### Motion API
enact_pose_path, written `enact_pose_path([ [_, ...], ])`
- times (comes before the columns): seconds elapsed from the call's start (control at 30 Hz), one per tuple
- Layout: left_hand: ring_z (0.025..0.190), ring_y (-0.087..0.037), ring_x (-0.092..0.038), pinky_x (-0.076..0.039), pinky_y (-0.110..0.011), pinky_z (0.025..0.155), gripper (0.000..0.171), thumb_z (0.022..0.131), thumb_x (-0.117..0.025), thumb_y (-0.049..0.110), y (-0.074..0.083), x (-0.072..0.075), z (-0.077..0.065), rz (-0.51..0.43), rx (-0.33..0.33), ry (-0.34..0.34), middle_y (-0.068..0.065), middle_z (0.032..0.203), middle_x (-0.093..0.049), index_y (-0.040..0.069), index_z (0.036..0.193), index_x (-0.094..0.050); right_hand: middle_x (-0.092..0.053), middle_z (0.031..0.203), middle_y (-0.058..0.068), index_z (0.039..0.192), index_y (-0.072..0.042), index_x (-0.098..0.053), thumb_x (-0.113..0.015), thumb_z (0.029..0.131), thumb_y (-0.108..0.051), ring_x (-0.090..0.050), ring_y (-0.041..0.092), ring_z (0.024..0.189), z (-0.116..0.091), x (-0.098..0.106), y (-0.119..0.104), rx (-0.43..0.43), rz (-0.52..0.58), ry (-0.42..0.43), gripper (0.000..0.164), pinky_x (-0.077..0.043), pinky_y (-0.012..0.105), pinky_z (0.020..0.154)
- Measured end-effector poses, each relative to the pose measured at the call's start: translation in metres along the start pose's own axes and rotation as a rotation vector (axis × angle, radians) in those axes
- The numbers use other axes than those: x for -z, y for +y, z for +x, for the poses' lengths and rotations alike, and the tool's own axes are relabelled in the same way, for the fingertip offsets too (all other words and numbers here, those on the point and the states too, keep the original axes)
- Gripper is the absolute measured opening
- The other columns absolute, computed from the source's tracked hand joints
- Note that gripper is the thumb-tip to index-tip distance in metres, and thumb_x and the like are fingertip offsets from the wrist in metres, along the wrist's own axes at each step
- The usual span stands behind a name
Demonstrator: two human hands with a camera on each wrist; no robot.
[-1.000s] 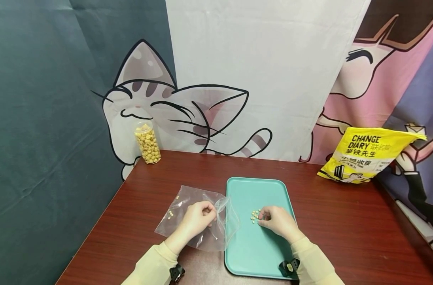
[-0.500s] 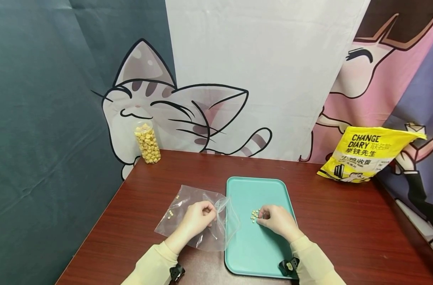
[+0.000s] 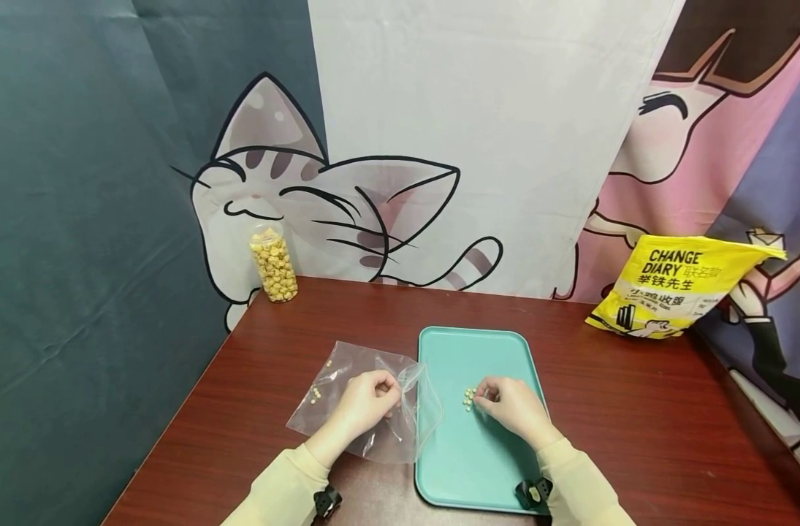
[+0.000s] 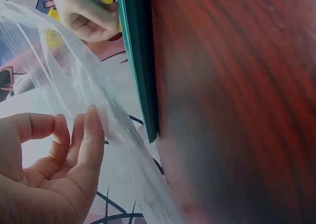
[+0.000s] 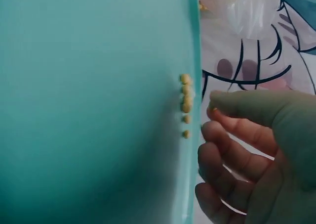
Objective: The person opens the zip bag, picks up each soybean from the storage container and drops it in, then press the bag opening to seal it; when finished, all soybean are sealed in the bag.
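Note:
My left hand (image 3: 367,400) holds a clear plastic zip bag (image 3: 356,359) near its mouth, fingers bent against the film. In the left wrist view, its fingertips (image 4: 91,112) are right at the bag (image 4: 116,112). A few small yellow pieces (image 3: 315,394) lie in the bag's far left end. Several small round yellow beans (image 3: 468,399) sit in a cluster on the teal tray (image 3: 478,351). Beside them, my right hand (image 3: 513,409) has thumb and forefinger together, and a yellow bean (image 5: 215,109) shows between their tips in the right wrist view.
A clear jar of popcorn (image 3: 275,267) stands at the table's back left corner. At the back right leans a yellow snack bag (image 3: 676,288). The zip bag's mouth overlaps the tray's left rim. Printed cloth (image 3: 505,109) hangs behind the brown table (image 3: 610,409).
My right hand has shifted slightly left over the cluster of beans, with thumb and forefinger drawn together. The left hand and the zip bag have stayed where they were.

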State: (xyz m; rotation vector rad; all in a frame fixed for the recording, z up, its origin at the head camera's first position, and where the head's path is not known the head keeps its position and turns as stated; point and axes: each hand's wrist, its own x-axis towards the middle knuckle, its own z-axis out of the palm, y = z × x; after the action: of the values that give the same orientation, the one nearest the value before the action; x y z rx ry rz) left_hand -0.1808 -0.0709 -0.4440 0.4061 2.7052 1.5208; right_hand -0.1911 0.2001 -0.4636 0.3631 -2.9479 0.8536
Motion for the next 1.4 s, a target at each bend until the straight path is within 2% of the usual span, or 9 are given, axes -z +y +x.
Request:
enact_pose_path([
  [0.17,0.053,-0.014,-0.063,-0.047,-0.022,0.052,0.012,0.083,-0.056,0.008,0.0,0.0,0.0,-0.01,0.005,0.0,-0.003,0.064,-0.067,0.012,0.074,-0.064,-0.05,0.061,-0.014,0.079,-0.021,-0.067,-0.073,0.081,-0.016,-0.043,0.001,0.056,-0.002,0.002,-0.012,0.1,0.08,0.035,0.008,-0.037,0.022,0.052],
  [0.37,0.053,-0.014,-0.063,-0.047,-0.021,0.052,0.011,0.083,-0.056,0.009,0.001,-0.001,0.0,-0.013,-0.002,-0.003,-0.001,0.063,-0.067,0.011,0.075,-0.064,-0.052,0.064,-0.015,0.082,-0.019,-0.069,-0.072,0.082,-0.017,-0.046,0.001,0.06,-0.004,0.007,-0.034,0.205,0.204,0.045,0.004,-0.042,0.021,0.056],
  [0.57,0.053,-0.014,-0.063,-0.047,-0.021,0.052,0.011,0.083,-0.057,0.009,0.003,-0.002,0.0,-0.018,-0.002,0.0,0.001,0.063,-0.066,0.011,0.075,-0.063,-0.052,0.064,-0.016,0.084,-0.016,-0.069,-0.071,0.084,-0.02,-0.048,0.0,0.061,-0.003,0.007,-0.053,0.262,0.23,0.02,0.005,-0.043,0.021,0.058],
  [0.8,0.053,-0.01,-0.061,-0.046,-0.021,0.051,0.01,0.084,-0.057,0.01,0.005,-0.003,0.001,-0.005,-0.006,-0.011,0.002,0.063,-0.066,0.012,0.076,-0.064,-0.052,0.064,-0.013,0.087,-0.012,-0.069,-0.07,0.085,-0.021,-0.049,0.002,0.061,-0.004,0.003,-0.057,0.254,0.273,-0.009,0.009,-0.043,0.021,0.057],
  [1.1,0.052,-0.011,-0.06,-0.045,-0.021,0.051,0.011,0.084,-0.057,0.009,0.003,-0.002,-0.001,-0.002,-0.007,-0.007,-0.002,0.063,-0.066,0.012,0.075,-0.064,-0.052,0.066,-0.011,0.091,-0.012,-0.069,-0.071,0.083,-0.013,-0.048,0.001,0.059,-0.001,-0.001,-0.044,0.253,0.272,0.081,0.008,-0.043,0.022,0.055],
  [1.4,0.053,0.0,-0.051,-0.043,-0.02,0.054,0.01,0.081,-0.059,0.013,0.002,-0.002,-0.001,0.095,-0.034,0.03,0.01,0.062,-0.059,0.017,0.075,-0.065,-0.05,0.063,-0.01,0.083,-0.012,-0.069,-0.072,0.083,-0.018,-0.043,0.002,0.053,0.0,-0.002,-0.03,0.143,0.221,0.067,0.007,-0.038,0.021,0.051],
])
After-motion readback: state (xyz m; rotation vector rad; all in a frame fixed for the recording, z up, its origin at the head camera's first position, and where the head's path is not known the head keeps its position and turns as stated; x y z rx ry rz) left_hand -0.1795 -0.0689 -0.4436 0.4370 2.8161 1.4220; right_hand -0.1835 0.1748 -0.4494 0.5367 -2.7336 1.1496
